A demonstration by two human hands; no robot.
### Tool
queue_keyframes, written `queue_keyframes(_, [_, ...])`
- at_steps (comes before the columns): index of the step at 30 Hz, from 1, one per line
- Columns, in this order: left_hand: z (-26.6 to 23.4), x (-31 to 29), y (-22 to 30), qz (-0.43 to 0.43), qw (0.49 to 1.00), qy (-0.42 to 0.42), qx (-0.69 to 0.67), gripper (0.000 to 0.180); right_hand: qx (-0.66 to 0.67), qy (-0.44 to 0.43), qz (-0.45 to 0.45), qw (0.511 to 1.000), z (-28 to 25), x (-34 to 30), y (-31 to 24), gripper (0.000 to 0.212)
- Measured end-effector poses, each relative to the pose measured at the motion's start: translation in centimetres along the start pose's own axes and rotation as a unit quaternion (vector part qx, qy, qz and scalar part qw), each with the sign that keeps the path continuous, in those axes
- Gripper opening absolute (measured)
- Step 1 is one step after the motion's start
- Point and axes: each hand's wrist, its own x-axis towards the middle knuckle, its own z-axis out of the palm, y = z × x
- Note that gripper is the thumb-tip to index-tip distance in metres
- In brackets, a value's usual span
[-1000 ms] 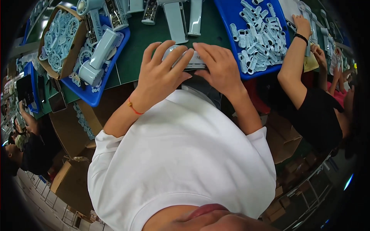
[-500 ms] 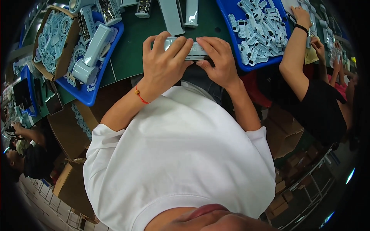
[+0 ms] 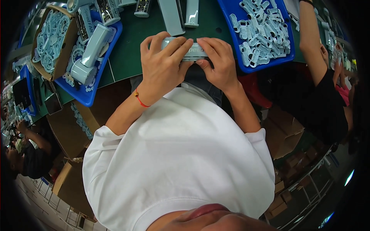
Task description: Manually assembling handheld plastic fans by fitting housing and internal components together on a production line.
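Both of my hands grip one pale blue-grey plastic housing, long and rounded, held level over the near edge of the green table. My left hand wraps its left end, fingers curled over the top; a red string circles that wrist. My right hand pinches the right end, thumb underneath. Much of the housing is hidden by my fingers.
A blue tray of several small pale plastic pieces lies to the right. Another blue tray at left carries cylindrical housings, beside a cardboard box of round parts. Two long shells lie ahead. A co-worker's arm reaches along the right.
My hands and the housing sit slightly higher and further forward in view than before; the grip on both ends looks the same.
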Motion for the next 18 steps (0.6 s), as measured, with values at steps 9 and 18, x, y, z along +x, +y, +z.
queue_keyframes(9, [0.8, 0.0, -0.2, 0.023, 0.999, 0.039, 0.007, 0.042, 0.004, 0.072, -0.033, 0.997, 1.3, -0.6, 0.5, 0.037])
queue_keyframes(18, [-0.2, 0.5, -0.6, 0.021, 1.000, -0.019, -0.010, 0.038, -0.041, -0.046, -0.012, 0.998, -0.8, 0.5, -0.8, 0.050])
